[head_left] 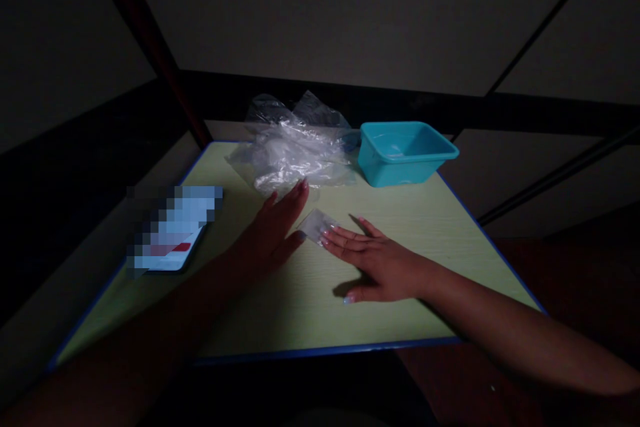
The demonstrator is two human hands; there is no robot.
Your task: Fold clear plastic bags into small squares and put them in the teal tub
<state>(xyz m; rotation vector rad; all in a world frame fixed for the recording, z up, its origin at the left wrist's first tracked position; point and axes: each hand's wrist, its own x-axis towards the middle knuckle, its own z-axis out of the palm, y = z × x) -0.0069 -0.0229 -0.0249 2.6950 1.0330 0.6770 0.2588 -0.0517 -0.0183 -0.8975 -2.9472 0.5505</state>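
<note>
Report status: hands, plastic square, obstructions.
Right hand open, fingertips on plastic square. Left hand open, thumb near its edge. Crumpled clear plastic just beyond, not covering it.

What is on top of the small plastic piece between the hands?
The right hand has its fingers over the right part of the plastic piece; that covered part is hidden. The left part shows.

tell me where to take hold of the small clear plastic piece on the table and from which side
The clear plastic piece is probably best pinched at its far corner, coming from the left with the left grip. It lies flat and looks thin, and that corner is uncovered, while fingertips of the right grip rest on its near right part and could steady it.
</note>
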